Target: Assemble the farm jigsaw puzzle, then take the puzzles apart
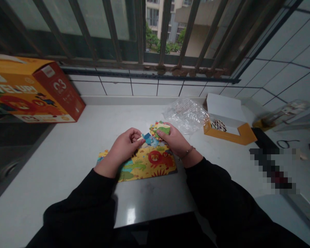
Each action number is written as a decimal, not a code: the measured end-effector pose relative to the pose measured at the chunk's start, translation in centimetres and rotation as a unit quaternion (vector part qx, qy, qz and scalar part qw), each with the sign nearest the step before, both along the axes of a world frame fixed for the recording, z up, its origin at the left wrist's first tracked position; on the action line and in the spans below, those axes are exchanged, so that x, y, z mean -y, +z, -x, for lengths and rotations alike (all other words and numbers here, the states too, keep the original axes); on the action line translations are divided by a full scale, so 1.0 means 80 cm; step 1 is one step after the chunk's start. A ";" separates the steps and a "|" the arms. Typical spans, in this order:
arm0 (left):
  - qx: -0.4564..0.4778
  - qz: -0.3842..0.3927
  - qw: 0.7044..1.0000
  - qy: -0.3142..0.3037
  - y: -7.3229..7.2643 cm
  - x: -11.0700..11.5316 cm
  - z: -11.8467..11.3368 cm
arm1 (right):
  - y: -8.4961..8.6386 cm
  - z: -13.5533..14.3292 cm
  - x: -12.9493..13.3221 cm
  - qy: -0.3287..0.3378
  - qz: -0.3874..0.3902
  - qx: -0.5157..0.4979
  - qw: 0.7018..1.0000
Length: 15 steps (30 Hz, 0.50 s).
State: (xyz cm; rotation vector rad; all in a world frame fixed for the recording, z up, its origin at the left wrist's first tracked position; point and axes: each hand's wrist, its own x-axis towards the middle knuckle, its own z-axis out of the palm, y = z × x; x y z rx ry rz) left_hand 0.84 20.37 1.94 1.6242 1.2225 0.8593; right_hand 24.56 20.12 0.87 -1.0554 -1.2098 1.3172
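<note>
A jigsaw puzzle (142, 164) with a red lion and a green crocodile on yellow lies partly assembled on the white counter. Above its far edge, my left hand (125, 146) pinches a blue puzzle piece (146, 136) between thumb and fingers. My right hand (173, 139) is closed around several loose puzzle pieces (163, 128), green and yellow ones among them. Both hands are close together, and my left forearm hides part of the puzzle's left side.
A large orange box (23, 89) stands at the far left. Behind my right hand lies a crumpled clear plastic bag (187, 115), beside an opened small orange-and-white box (228, 132). Black-rimmed glasses (286, 143) rest at the right. A barred window and tiled wall (144, 88) border the white counter (74, 148).
</note>
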 end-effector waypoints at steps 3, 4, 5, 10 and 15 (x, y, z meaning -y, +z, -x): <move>0.065 0.041 0.997 0.026 -0.003 -0.005 0.001 | 0.000 0.001 0.002 0.066 0.000 0.029 0.997; 0.077 0.052 0.996 0.019 -0.002 -0.004 0.000 | 0.000 0.001 0.002 0.076 -0.003 0.051 0.996; 0.083 0.061 0.995 0.007 -0.002 -0.003 -0.002 | 0.000 0.000 0.002 0.082 -0.006 0.075 0.994; 0.062 0.070 0.995 -0.037 0.003 0.006 -0.006 | -0.001 -0.003 0.002 0.086 -0.014 0.136 0.987; -0.053 -0.027 0.998 -0.011 0.004 0.005 -0.005 | -0.002 -0.007 -0.003 -0.002 -0.012 0.138 0.990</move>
